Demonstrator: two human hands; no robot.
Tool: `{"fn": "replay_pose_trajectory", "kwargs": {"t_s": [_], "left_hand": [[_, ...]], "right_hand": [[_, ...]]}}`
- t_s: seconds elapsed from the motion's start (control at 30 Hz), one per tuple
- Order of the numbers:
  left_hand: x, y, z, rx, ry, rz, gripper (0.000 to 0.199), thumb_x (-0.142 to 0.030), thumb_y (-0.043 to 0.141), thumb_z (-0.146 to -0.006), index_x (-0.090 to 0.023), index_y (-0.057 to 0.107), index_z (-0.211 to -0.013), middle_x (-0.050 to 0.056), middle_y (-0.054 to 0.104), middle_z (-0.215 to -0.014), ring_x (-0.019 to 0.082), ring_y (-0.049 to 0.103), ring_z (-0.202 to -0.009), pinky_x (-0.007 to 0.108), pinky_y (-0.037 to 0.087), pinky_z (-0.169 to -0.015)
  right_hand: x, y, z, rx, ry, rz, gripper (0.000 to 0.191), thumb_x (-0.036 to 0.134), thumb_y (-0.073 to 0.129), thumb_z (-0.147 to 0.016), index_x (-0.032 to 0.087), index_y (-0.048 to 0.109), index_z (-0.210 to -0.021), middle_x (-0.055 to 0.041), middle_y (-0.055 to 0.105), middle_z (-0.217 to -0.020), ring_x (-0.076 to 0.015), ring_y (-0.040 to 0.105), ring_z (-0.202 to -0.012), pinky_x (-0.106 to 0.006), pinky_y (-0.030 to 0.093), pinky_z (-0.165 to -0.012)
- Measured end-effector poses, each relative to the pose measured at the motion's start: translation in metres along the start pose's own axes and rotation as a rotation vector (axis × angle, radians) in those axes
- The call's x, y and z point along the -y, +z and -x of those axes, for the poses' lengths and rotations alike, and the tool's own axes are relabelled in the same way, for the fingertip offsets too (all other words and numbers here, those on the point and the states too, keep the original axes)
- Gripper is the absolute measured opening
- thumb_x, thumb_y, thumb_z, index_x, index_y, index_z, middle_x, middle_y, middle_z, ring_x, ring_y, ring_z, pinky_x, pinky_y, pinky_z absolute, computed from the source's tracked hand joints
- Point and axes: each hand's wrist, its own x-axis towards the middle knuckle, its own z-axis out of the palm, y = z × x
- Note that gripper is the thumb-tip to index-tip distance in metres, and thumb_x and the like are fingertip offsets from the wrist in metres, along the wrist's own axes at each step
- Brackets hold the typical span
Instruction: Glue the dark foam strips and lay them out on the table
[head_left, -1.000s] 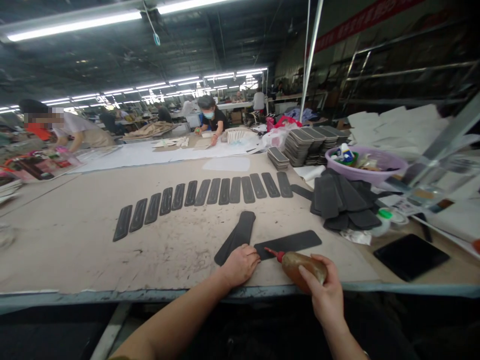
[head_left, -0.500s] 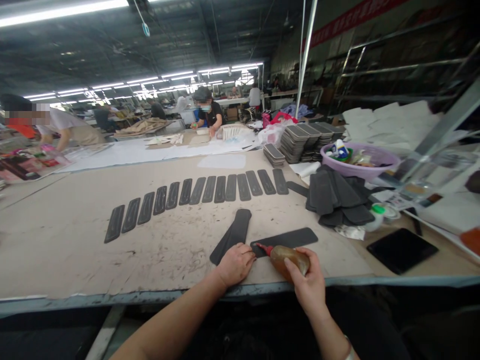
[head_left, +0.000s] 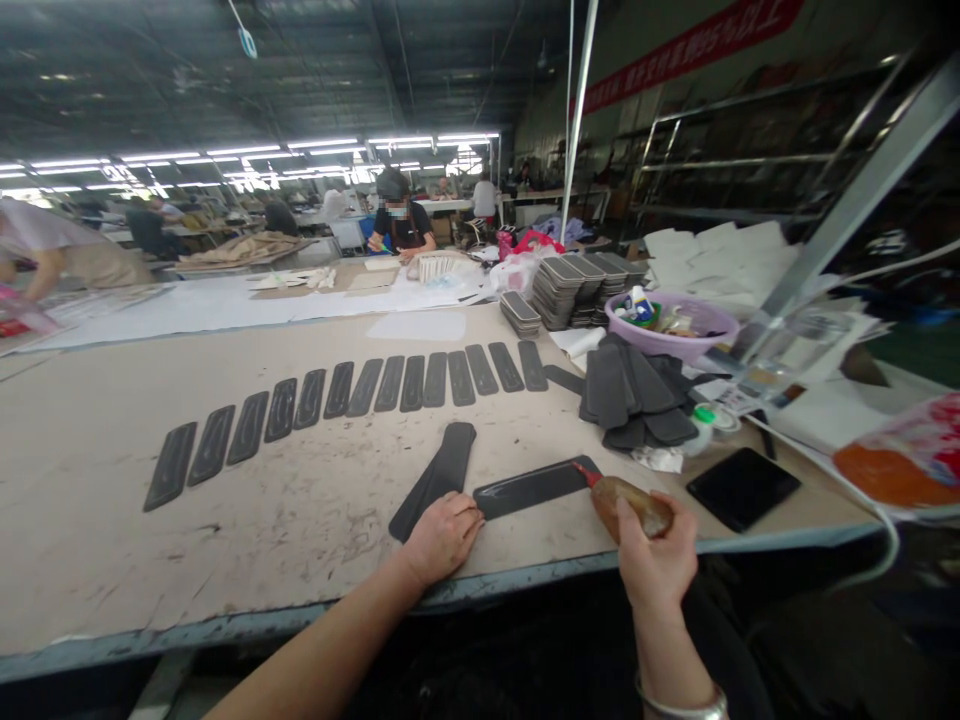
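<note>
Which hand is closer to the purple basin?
Right. The right hand holds the bottle on the near side of the purple basin; the left hand rests farther away, leftward.

Fourteen dark-grey, round-cornered flat strips (head_left: pixel 388 384) in a row; at least two overlapping plain black strips (head_left: pixel 451 452); one separate glossy-edged black strip (head_left: pixel 534 486); one amber, red-nozzled squeeze bottle (head_left: pixel 634 508); one round lilac basin (head_left: pixel 697 347).

I can see a shiny, rounded, silver-coloured metal bangle (head_left: pixel 697 712) near the right wrist (head_left: pixel 664 618); left hand (head_left: pixel 444 535), right hand (head_left: pixel 660 550) and both forearms (head_left: pixel 330 640) are bare.
</note>
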Motion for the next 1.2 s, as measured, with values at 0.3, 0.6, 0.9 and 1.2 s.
{"fn": "replay_pose_trajectory", "kwargs": {"t_s": [0.3,0.6,0.9,1.2], "left_hand": [[-0.001,0.001,0.002,0.012,-0.022,-0.017,0.024,-0.02,0.043,-0.094,-0.015,0.066,-0.093,0.007,0.062,-0.09,0.018,0.055,-0.086,0.033,0.048,-0.083],[-0.003,-0.001,0.0,0.02,-0.019,-0.032,0.027,-0.022,0.041,-0.095,-0.015,0.067,-0.091,0.007,0.063,-0.087,0.017,0.055,-0.085,0.032,0.047,-0.081],[-0.003,0.0,-0.001,0.01,0.004,-0.056,0.026,-0.021,0.042,-0.094,-0.015,0.066,-0.088,0.005,0.063,-0.085,0.017,0.054,-0.082,0.032,0.048,-0.081],[-0.001,0.003,0.001,0.002,-0.019,-0.042,0.025,-0.023,0.042,-0.094,-0.016,0.065,-0.086,0.006,0.06,-0.083,0.018,0.054,-0.082,0.033,0.049,-0.079]], "right_hand": [[0.003,0.001,0.007,0.04,0.044,-0.208,0.048,0.047,0.071,-0.069,0.018,0.057,-0.105,-0.0068,0.056,-0.104,-0.0249,0.054,-0.093,-0.039,0.042,-0.087],[0.03,0.015,0.048,0.534,0.18,-0.347,0.046,0.047,0.072,-0.065,0.02,0.055,-0.099,-0.0044,0.059,-0.092,-0.0211,0.056,-0.08,-0.034,0.045,-0.073],[0.034,0.012,0.051,0.603,0.216,-0.298,0.047,0.049,0.07,-0.065,0.021,0.054,-0.098,-0.0025,0.06,-0.09,-0.021,0.056,-0.08,-0.033,0.044,-0.074],[0.031,-0.005,0.048,0.588,0.249,-0.277,0.047,0.049,0.07,-0.066,0.021,0.054,-0.1,-0.0005,0.06,-0.086,-0.0197,0.055,-0.075,-0.031,0.043,-0.07]]}}
